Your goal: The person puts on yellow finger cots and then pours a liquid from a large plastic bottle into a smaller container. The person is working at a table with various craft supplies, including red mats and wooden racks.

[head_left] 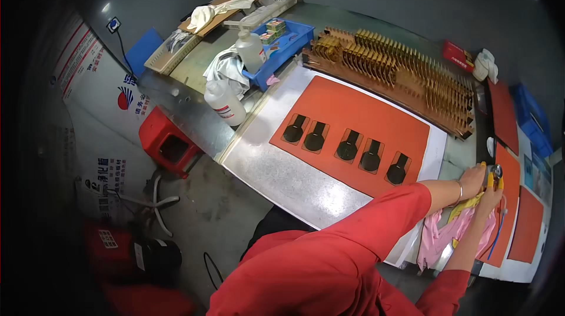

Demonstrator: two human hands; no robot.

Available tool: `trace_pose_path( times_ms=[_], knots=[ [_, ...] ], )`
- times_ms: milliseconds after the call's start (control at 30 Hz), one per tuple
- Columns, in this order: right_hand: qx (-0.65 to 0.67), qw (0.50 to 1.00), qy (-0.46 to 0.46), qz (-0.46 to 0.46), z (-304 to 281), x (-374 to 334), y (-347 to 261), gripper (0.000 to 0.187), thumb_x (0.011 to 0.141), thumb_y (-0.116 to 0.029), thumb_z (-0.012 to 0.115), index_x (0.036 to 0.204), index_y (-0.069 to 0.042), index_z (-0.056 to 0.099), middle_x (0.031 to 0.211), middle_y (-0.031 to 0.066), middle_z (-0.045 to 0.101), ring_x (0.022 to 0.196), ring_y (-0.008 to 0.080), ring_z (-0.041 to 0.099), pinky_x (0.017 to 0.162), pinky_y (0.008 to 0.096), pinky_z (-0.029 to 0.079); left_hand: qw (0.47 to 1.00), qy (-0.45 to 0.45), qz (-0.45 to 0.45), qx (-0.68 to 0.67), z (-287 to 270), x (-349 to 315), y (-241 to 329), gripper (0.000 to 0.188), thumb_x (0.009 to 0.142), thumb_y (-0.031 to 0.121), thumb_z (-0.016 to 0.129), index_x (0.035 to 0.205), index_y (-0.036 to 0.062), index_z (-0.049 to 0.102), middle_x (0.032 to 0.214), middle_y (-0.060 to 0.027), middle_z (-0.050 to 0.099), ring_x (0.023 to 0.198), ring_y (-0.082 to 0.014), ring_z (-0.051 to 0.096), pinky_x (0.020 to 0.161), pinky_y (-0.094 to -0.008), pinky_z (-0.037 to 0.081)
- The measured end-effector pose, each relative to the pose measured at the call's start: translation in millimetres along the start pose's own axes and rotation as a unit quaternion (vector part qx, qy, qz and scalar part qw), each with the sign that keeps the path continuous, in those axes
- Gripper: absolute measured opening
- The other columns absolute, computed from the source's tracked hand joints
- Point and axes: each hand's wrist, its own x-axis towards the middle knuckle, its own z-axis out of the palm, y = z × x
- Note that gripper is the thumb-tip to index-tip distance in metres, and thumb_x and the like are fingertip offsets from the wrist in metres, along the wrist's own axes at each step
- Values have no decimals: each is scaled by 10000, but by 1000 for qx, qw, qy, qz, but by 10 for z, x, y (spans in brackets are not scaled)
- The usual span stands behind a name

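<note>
At the right side of the bench my left hand (472, 182), with a bracelet at its wrist, and my right hand (489, 199) are close together. Both have yellow coverings on some fingertips, and the fingers look closed. By the fingertips shows a small round metallic thing (497, 170); its kind is too small to tell, and what each hand grips is partly hidden. Pink cloth (438, 239) and yellow cloth (464, 209) lie beneath my wrists. Left of my hands, several flat black rounded pieces with narrow tabs (348, 149) lie in a row on an orange mat (365, 110).
Behind the mat stands a long rack of golden-brown plates (394, 72). To the left are a blue tray (300, 36), white bottles (225, 103) and white cloth (226, 72). A red stool (168, 139) is on the floor. More orange mats (525, 228) lie at the right.
</note>
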Motion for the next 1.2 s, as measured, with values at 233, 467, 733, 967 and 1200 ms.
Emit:
trace_pose_path(
  times_ms=[233, 467, 733, 967, 1200],
  knots=[
    [-222, 946, 51, -231, 158, -380, -1091, 428, 828, -84, 532, 1219, 27, 398, 1194, 139, 475, 1078, 218, 459, 926, 299, 332, 973, 23, 228, -3, -864, -606, 340, 451, 661, 139, 630, 1057, -6, 471, 1168, -176, 399, 946, -343, 491, 803, -411, 408],
    [-186, 884, -312, -295, 1617, -896, -1905, 314, 784, -38, 539, 1092, 22, 520, 1113, 116, 536, 1040, 217, 489, 909, 311, 346, 953, -16, 298, -54, -2801, -2449, 276, 181, 747, 182, 611, 847, 36, 574, 888, -110, 590, 746, -259, 573, 622, -348, 447],
    [-45, 810, -526, -256, 4408, -1798, -2237, 385, 753, -145, 613, 1097, 1, 519, 1104, 156, 542, 1041, 268, 506, 893, 327, 374, 852, 515, 31, 88, -4716, -4221, -625, 534, 806, 266, 552, 1197, -47, 366, 1180, -164, 455, 1091, -256, 442, 948, -358, 304],
    [-106, 886, -396, -219, 6282, -2260, -2145, 671, 689, -315, 695, 1203, 11, 413, 1198, 191, 459, 1078, 274, 475, 901, 336, 367, 852, 510, -53, 107, -5262, -3777, -1627, 991, 584, 279, 779, 1301, -30, 168, 1288, -186, 315, 1191, -281, 334, 991, -346, 269],
    [21, 914, -402, -56, 6560, -2337, -2019, 289, 769, -79, 613, 1047, -20, 561, 945, 34, 586, 856, 107, 532, 768, 230, 411, 850, 524, -33, 41, -5930, -4112, -1624, 755, 594, 297, 765, 1151, -35, 379, 1038, -198, 501, 922, -327, 534, 788, -355, 442]
  ],
)
